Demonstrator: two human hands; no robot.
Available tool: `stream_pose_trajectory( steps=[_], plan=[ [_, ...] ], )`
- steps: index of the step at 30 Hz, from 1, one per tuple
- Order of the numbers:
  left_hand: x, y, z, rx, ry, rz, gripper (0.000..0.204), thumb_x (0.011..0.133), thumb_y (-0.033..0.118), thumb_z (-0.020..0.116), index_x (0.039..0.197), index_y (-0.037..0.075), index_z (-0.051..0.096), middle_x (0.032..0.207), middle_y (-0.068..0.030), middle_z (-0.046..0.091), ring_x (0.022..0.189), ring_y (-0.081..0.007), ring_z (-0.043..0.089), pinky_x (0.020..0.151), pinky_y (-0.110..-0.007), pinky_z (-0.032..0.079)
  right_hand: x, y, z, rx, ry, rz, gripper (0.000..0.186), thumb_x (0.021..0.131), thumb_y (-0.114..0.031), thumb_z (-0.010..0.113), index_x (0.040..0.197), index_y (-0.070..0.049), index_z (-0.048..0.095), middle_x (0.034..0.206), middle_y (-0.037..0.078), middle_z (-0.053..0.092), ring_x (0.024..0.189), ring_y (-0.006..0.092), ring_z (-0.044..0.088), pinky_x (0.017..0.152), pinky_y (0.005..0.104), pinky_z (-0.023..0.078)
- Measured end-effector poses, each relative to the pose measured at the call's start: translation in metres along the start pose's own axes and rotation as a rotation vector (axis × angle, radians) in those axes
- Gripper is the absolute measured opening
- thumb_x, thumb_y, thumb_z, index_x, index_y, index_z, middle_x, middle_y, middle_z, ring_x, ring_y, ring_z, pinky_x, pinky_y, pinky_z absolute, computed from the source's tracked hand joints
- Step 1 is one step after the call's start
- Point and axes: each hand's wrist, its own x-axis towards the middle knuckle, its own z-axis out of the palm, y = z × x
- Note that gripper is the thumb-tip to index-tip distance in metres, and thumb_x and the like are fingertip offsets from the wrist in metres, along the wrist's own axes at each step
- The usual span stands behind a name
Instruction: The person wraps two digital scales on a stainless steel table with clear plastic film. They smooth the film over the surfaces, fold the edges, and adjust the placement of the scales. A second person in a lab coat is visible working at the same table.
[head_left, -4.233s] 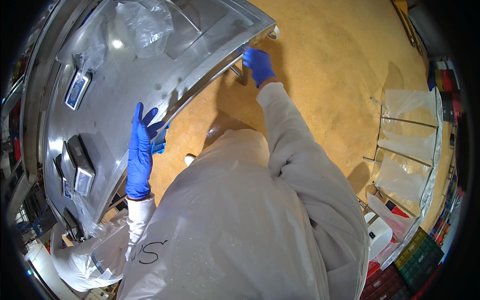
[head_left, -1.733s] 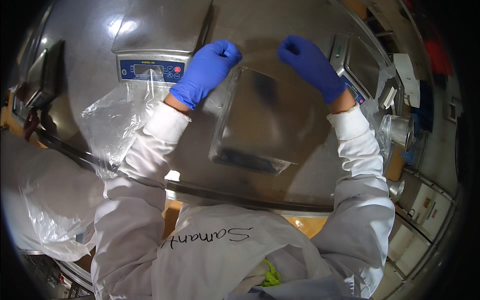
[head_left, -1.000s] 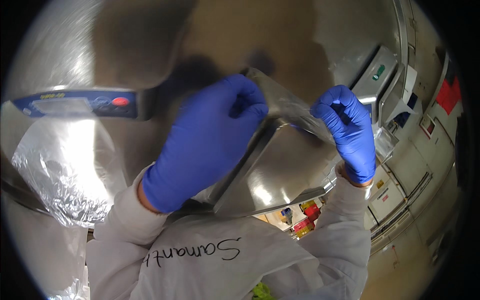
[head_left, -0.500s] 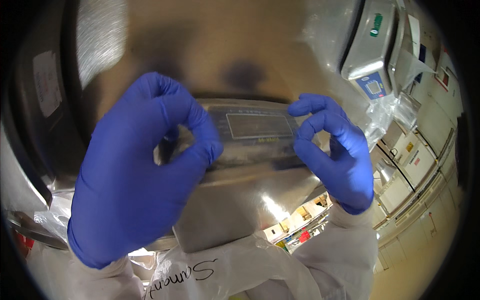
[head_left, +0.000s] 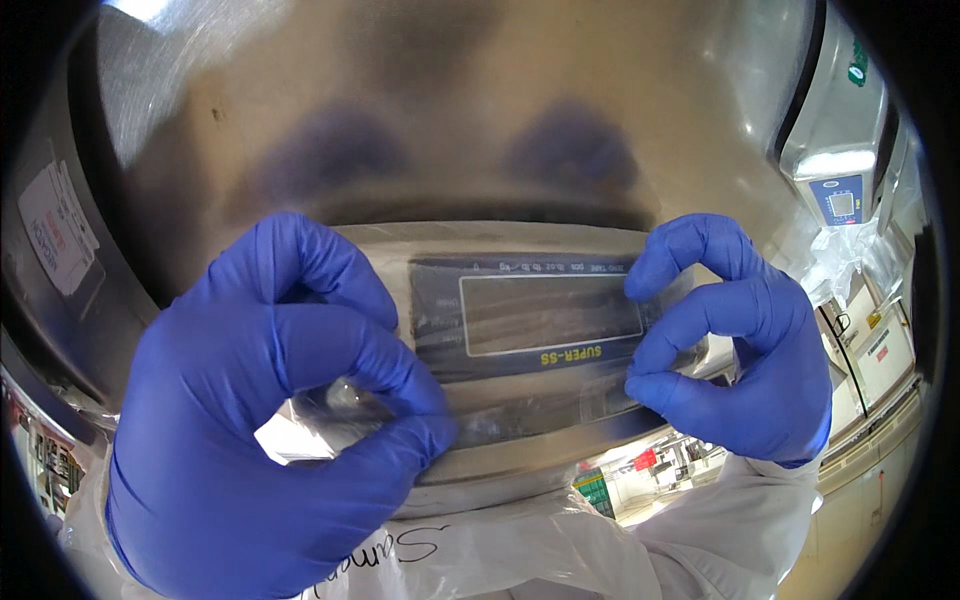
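We count two pairs.
One gloved left hand (head_left: 265,430), one gloved right hand (head_left: 750,345); one middle scale display (head_left: 553,315), one right-side scale display (head_left: 842,205).

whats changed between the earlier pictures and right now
The left hand and right hand, spread apart at first, have moved in to either side of a scale's display panel and now seem to pinch clear film. Another scale still stands to the right on the steel table.
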Motion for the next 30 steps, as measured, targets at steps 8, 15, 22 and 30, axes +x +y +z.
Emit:
stream_pose_trajectory(
  steps=[8, 15, 22, 30],
  plan=[
    [0.002, 0.019, 0.005, 0.083, 0.004, -0.032, 0.017, 0.056, -0.009, 0.072, 0.066, 0.004, 0.068, 0.076, -0.0026, 0.05, 0.067, -0.0085, 0.051, 0.058, -0.021, 0.039, 0.001, -0.012, -0.006, -0.018, -0.076, 0.16, 0.014, 0.054, -0.005, 0.076, 0.066, -0.007, 0.07, 0.092, 0.007, 0.057, 0.096, 0.0197, 0.054, 0.085, 0.0328, 0.038],
    [0.007, 0.019, -0.007, 0.18, -0.067, 0.047, 0.016, 0.057, -0.008, 0.074, 0.067, 0.003, 0.066, 0.074, -0.004, 0.053, 0.065, -0.011, 0.053, 0.058, -0.024, 0.041, 0.006, -0.012, -0.01, -0.192, -0.155, 0.086, 0.01, 0.058, -0.005, 0.075, 0.065, -0.008, 0.069, 0.091, 0.006, 0.058, 0.094, 0.0174, 0.053, 0.084, 0.0321, 0.038],
    [-0.004, 0.01, 0.008, 0.196, 0.027, 0.178, 0.017, 0.059, -0.008, 0.071, 0.068, 0.002, 0.062, 0.074, -0.0045, 0.054, 0.065, -0.012, 0.054, 0.057, -0.025, 0.042, 0.006, -0.013, -0.008, -0.199, -0.162, -0.022, 0.012, 0.058, -0.001, 0.073, 0.066, -0.006, 0.066, 0.081, 0.005, 0.058, 0.084, 0.017, 0.055, 0.075, 0.0295, 0.041],
    [-0.009, 0.027, -0.005, 0.269, -0.194, 0.206, 0.018, 0.06, -0.008, 0.068, 0.068, 0.007, 0.061, 0.084, -0.0083, 0.062, 0.074, -0.0164, 0.059, 0.06, -0.027, 0.046, 0.006, -0.003, -0.01, -0.092, -0.22, -0.393, 0.018, 0.056, 0.004, 0.07, 0.066, -0.008, 0.062, 0.075, 0.009, 0.065, 0.068, 0.0201, 0.058, 0.059, 0.0312, 0.044]
  ],
)
